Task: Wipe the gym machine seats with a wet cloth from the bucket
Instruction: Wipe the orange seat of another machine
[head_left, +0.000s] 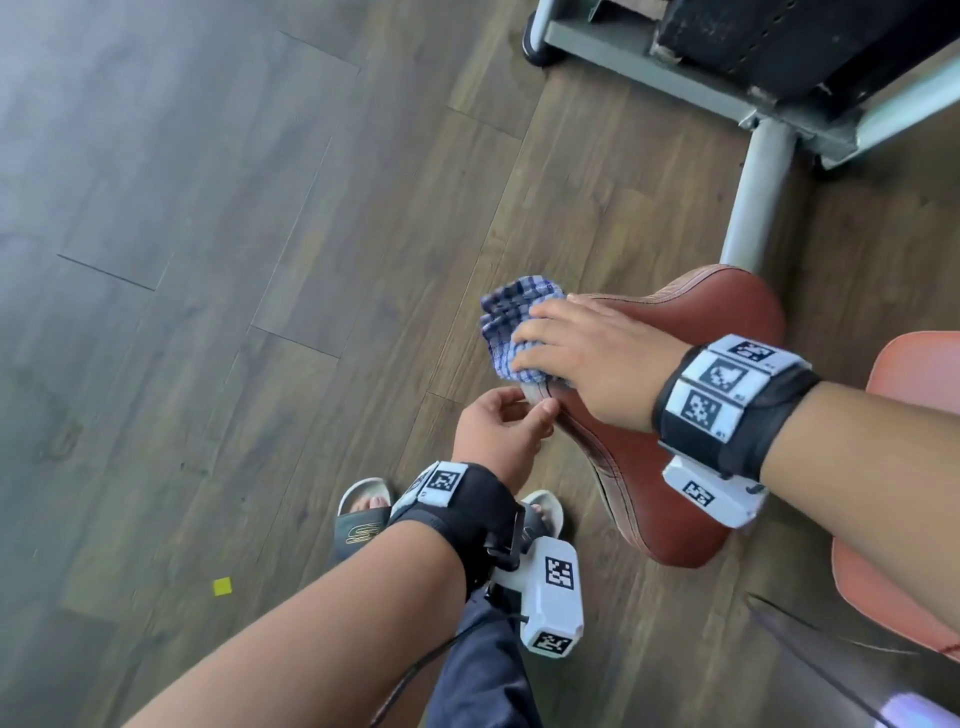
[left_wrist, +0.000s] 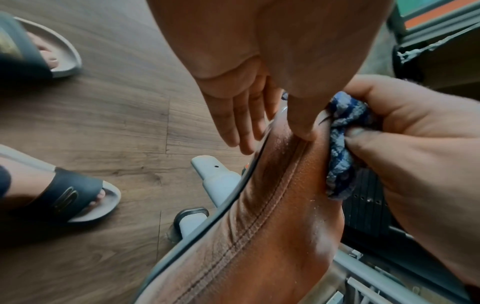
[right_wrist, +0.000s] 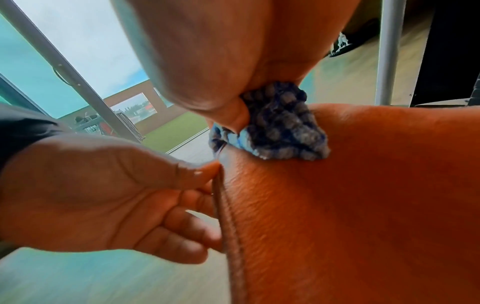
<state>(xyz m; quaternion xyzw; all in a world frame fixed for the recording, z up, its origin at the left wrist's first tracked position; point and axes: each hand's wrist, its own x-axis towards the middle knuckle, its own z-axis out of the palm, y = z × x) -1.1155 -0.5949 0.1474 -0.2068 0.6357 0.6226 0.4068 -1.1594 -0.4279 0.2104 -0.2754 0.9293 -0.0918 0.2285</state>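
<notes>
wiping: right hand (head_left: 592, 358) curls its fingers round the checked cloth (head_left: 511, 317), pressing down.
cloth place: on the narrow tip of the brown saddle seat (head_left: 717, 312), its 9 o'clock end.
bracing: left hand (head_left: 498, 426) pinches the seat rim at the cloth's 6 o'clock, thumb on the seam.

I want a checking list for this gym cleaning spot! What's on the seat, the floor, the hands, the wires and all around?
Surface: brown seat, padded, with a stitched seam along its edge.
Job's things: checked cloth, bunched on one end of the seat and hanging over its edge.
Clutter: small yellow square on the floor.
Grippers: right hand grips the cloth and presses it on the seat; left hand pinches the seat's edge, thumb on the seam.
Cables: black cable runs from the left wrist camera.
Surroundings: wooden floor, grey machine frame, an orange seat at the right, sandals on the person's feet.
</notes>
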